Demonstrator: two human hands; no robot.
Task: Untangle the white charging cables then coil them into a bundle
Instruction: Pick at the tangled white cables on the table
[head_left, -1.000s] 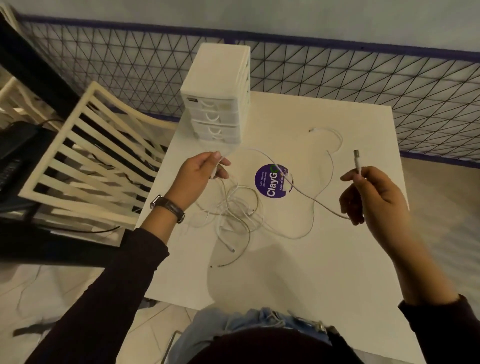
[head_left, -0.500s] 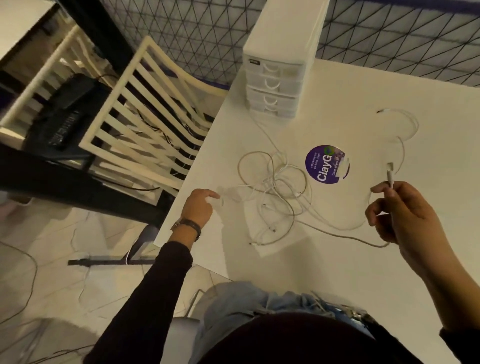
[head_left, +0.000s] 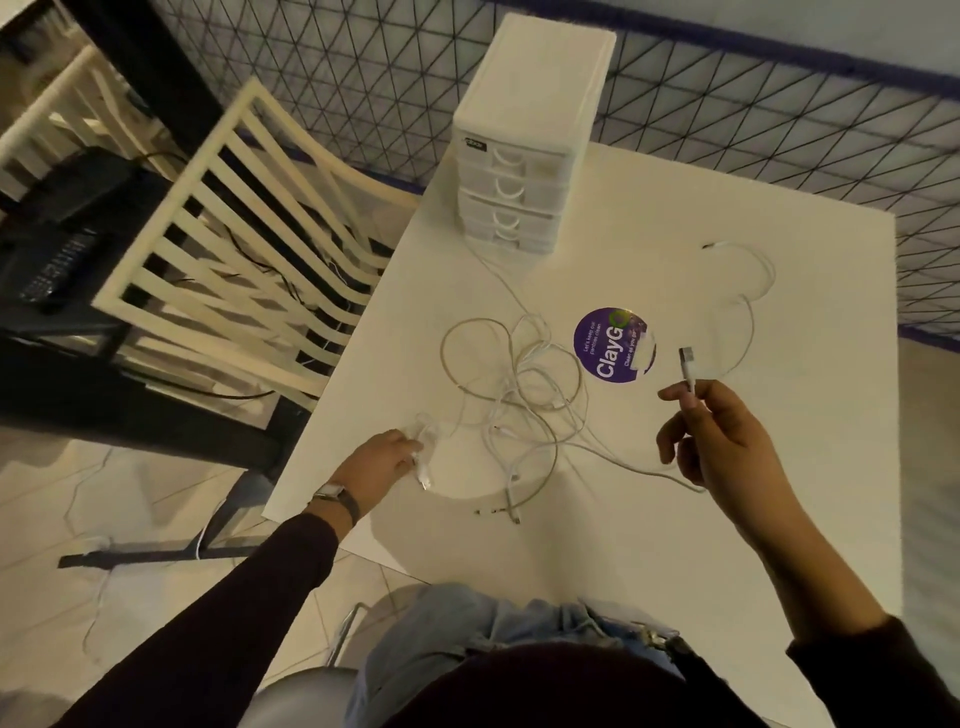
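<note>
- The white charging cables (head_left: 519, 395) lie in a loose tangle on the tabletop (head_left: 623, 545), toward its left edge.
- The right hand (head_left: 727, 447) pinches one cable just below its plug (head_left: 687, 364), between thumb and curled fingers.
- The left hand (head_left: 382, 460), at the left edge, curls round another cable end.
- A purple sticker (head_left: 613, 345) lies beside the tangle, and a drawer unit (head_left: 524, 140) stands at the far left corner.

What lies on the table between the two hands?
In the head view, the tangled white cables lie between left hand and right hand.

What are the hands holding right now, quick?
Left hand: closed, gripping a white cable end.
Right hand: closed, pinching another cable just below its plug, which points up.
</note>
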